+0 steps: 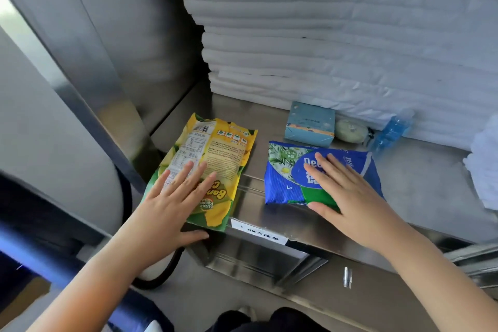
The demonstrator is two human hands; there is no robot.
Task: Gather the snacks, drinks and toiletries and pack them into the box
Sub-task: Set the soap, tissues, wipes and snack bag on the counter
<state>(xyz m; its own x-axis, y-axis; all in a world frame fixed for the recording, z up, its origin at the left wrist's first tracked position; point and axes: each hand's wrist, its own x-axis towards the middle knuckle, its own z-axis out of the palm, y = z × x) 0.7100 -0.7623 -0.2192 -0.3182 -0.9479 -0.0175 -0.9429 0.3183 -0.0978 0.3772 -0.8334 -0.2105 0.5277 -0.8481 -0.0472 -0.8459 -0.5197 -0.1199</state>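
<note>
- So, nothing is packed yet; we see no box.
- Our left hand (172,197) lies flat, fingers (187,171) straight, on the snack bag (215,148).
- Our right hand (347,191) lies flat on the wipes pack (283,178).
- The water bottle (393,129) waits on the shelf (417,197).

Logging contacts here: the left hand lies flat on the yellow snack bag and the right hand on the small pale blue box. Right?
Not quite. The head view shows the right hand on the dark blue pack; the pale blue box sits untouched behind it. The left hand is on the yellow snack bag.
</note>
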